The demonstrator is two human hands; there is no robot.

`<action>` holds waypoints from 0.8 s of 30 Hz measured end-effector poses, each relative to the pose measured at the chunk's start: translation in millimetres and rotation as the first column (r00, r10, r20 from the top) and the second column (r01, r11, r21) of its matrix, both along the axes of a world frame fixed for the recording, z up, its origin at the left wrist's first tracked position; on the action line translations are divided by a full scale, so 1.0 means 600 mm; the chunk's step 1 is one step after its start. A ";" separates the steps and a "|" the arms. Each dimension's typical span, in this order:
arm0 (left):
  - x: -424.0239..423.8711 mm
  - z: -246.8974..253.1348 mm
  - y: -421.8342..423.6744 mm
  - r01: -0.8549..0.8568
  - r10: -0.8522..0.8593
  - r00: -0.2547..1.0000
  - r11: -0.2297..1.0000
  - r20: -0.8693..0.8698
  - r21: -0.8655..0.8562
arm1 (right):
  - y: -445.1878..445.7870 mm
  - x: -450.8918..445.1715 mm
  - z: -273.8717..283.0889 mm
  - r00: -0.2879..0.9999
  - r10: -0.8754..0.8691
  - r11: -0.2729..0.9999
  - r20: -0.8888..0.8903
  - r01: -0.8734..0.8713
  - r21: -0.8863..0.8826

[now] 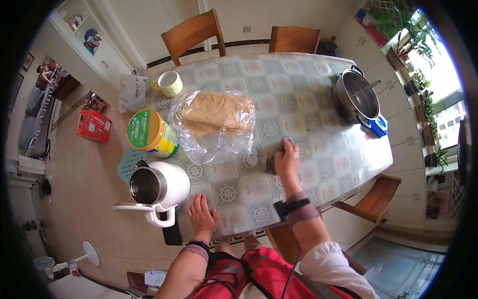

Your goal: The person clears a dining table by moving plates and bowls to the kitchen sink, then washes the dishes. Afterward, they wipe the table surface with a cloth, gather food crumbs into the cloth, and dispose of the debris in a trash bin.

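My right hand (287, 160) presses a dark grey cloth (270, 165) onto the patterned tablecloth (239, 187). Most of the cloth is hidden beneath the hand, and small crumbs lie just to its right. Near the table's front edge my left hand (202, 215) rests flat with nothing in it, thumb spread from the fingers. Left of that hand stands a white electric kettle (175, 183) with its lid raised. Beyond the two hands lies a clear plastic bag (209, 149) around folded, flat brown bread-like sheets (216, 112).
A yellow tub with a green lid (143, 129), a pale yellow mug (170, 84) and a white paper bag (132, 92) line the left side. At the right end a steel pot (356, 95) holds a utensil, beside a blue box (379, 125). Wooden chairs (194, 35) surround the table.
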State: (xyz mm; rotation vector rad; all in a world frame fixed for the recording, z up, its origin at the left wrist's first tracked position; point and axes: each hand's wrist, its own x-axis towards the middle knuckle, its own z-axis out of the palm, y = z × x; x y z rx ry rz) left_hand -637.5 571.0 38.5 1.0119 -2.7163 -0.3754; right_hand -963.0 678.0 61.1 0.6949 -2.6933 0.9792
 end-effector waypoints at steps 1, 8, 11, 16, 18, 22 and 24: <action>0.003 -0.001 0.000 0.002 -0.002 1.000 1.000 0.000 0.001 | -0.024 0.033 0.013 0.999 0.035 0.996 -0.003 -0.036 -0.086; -0.005 0.003 0.000 0.005 -0.006 0.999 1.000 0.039 0.030 | -0.140 0.215 -0.039 0.841 0.540 0.817 0.018 -0.530 0.228; -0.005 0.003 0.000 0.011 -0.011 1.000 1.000 0.010 0.018 | -0.152 0.143 -0.042 0.867 0.497 0.833 -0.033 -0.466 0.298; -0.008 0.006 -0.004 0.043 -0.043 0.999 0.999 0.001 -0.003 | -0.084 -0.055 -0.071 0.972 0.234 0.960 0.007 -0.232 0.160; -0.004 0.007 -0.004 0.018 -0.019 1.000 1.000 0.013 0.018 | -0.053 -0.087 -0.047 0.987 0.080 0.979 0.138 -0.104 0.177; -0.011 0.012 -0.008 0.019 -0.018 0.999 0.999 -0.027 0.040 | -0.036 -0.115 -0.008 0.955 -0.087 0.889 0.285 -0.055 0.455; 0.000 0.014 -0.008 -0.002 0.002 1.000 0.998 0.013 0.069 | -0.063 -0.074 0.011 0.967 -0.044 0.850 0.250 -0.095 0.517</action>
